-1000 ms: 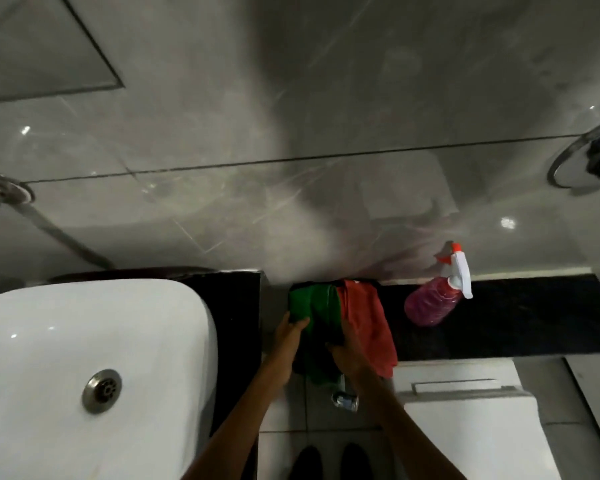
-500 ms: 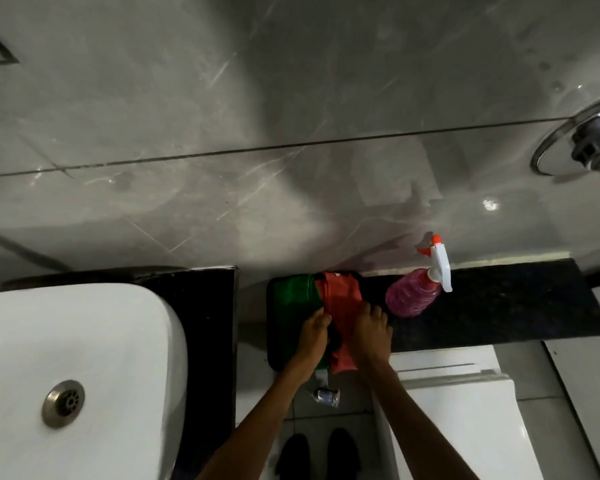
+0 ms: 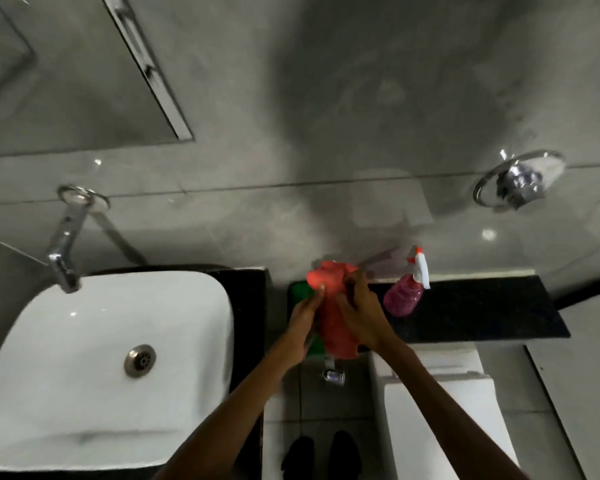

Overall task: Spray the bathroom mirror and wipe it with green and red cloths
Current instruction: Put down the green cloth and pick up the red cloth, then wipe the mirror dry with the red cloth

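A red cloth (image 3: 331, 306) is bunched up between both hands above the left end of the black ledge (image 3: 482, 306). My left hand (image 3: 303, 315) grips its left side, my right hand (image 3: 359, 306) grips its right side. The green cloth (image 3: 297, 292) lies under it on the ledge, mostly hidden, with a bit showing lower down. A pink spray bottle (image 3: 404, 296) with a white and orange trigger stands on the ledge just right of my right hand. The mirror (image 3: 59, 71) hangs at the upper left; only its lower right corner shows.
A white basin (image 3: 84, 358) with a chrome tap (image 3: 63, 251) fills the lower left. A white toilet cistern (image 3: 447, 410) sits below the ledge at right. A chrome wall fitting (image 3: 518, 183) sticks out at the upper right. My shoes (image 3: 321, 455) stand on the floor tiles.
Both hands have gathered the red cloth and lifted it off the green one. The view has swung left and up, bringing the tap and the mirror corner into sight.
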The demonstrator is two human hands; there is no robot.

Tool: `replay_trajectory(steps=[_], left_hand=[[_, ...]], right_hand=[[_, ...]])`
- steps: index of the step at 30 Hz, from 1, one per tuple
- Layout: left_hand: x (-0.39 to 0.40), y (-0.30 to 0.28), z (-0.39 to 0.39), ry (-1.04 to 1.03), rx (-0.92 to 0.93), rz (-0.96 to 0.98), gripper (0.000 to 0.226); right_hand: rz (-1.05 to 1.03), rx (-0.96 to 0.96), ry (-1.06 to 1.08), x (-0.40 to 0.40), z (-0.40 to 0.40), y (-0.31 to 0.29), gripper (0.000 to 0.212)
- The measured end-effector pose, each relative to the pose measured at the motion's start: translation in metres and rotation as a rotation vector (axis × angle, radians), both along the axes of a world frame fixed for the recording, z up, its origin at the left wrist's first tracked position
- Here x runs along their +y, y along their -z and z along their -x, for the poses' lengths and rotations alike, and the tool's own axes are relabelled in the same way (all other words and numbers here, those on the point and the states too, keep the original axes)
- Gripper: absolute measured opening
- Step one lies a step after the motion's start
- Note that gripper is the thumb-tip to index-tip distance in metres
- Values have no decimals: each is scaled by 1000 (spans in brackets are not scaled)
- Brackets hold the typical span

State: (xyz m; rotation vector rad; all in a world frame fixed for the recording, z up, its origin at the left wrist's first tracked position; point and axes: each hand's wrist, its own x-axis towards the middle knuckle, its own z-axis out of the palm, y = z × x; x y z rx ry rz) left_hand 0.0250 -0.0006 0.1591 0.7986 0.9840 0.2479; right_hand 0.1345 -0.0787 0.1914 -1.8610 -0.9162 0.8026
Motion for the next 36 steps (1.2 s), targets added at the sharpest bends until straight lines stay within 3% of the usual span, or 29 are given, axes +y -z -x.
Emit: replay_trajectory(steps=[3,6,8,10,13,16,20,23,27,30,33,36], left_hand=[[21,-73,40,-8,-206,-34,83],[57,-168,80,-30,-417,-183,85],[82,-230,106,-115,-453,-353,86],[105,-282,123,-178,-439,-527,71],[143,-352,141,-235,-432,-791,57],[177,-418,154,-208,-497,-1020,53],[200,-495,155,-198,-561,-1265,57],[220,-527,148,-233,-571,-1435,63],[253,-522,172,-268,-299,-1865,63],[311,-489,218,-439,114,-2331,67],[371,-462,281,-552,469,-2351,75],[427,-454,337,-686,554,-2268,75]], right_hand=[[-218,54,-53,14,17,-89,14],[-401,39,-127,48,45,-184,14],[-535,-37,-134,75,69,-239,18],[-655,-124,-108,96,89,-280,30],[-821,-316,-25,129,123,-339,56],[-960,-541,61,160,147,-396,46],[-1177,-837,327,197,161,-450,45],[-1134,-1078,530,230,152,-466,55],[-665,-1373,509,267,138,-466,66],[-567,-1455,484,284,140,-465,74],[-576,-1403,514,299,145,-464,76],[-570,-1314,582,332,168,-465,76]])
